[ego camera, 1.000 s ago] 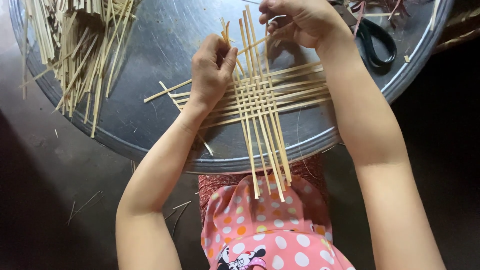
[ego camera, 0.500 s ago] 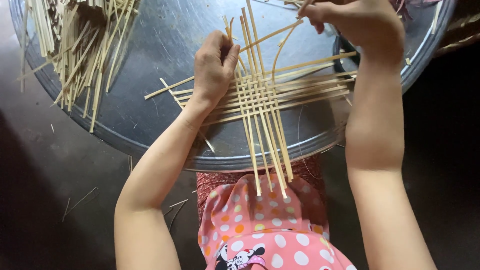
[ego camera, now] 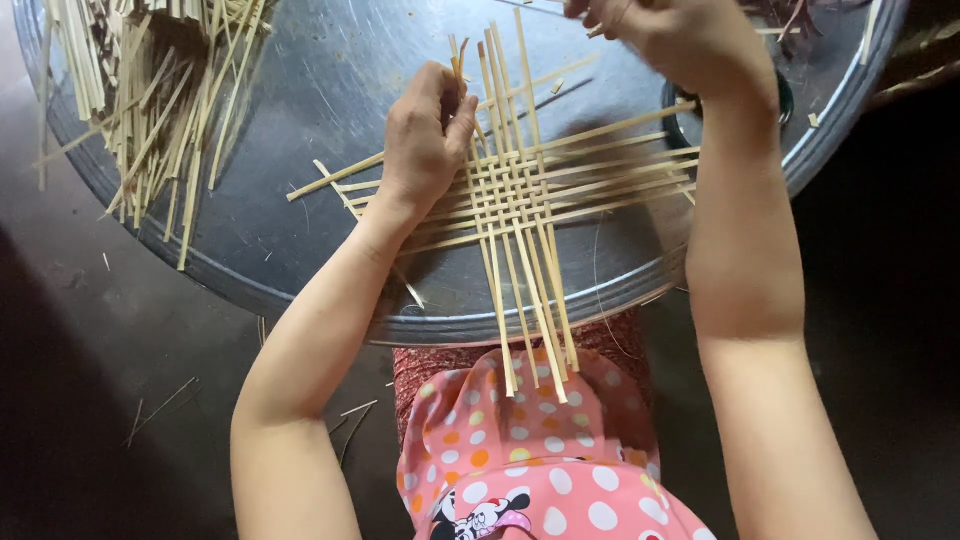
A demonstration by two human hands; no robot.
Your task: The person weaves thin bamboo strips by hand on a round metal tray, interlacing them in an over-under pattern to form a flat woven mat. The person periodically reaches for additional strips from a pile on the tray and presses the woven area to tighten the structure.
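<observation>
I am weaving pale straw-yellow strips (ego camera: 520,190) into a checkered lattice on a shiny grey metal tray (ego camera: 300,230). At ten o'clock a pile (ego camera: 130,90) is showing the same pale yellow. At six o'clock my pink cloth (ego camera: 530,450) is showing white, orange and yellow dots.

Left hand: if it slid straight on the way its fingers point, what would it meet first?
The left hand points up the metal tray; just past its fingertips stand the upright ends of the woven bamboo strips, probably met first.

Right hand (ego camera: 690,40): blurred, fingertips cut off by the top edge. Round metal tabletop (ego camera: 330,90) and strip pile (ego camera: 130,90): cropped above. Dark object (ego camera: 782,98): hidden behind the wrist.
</observation>
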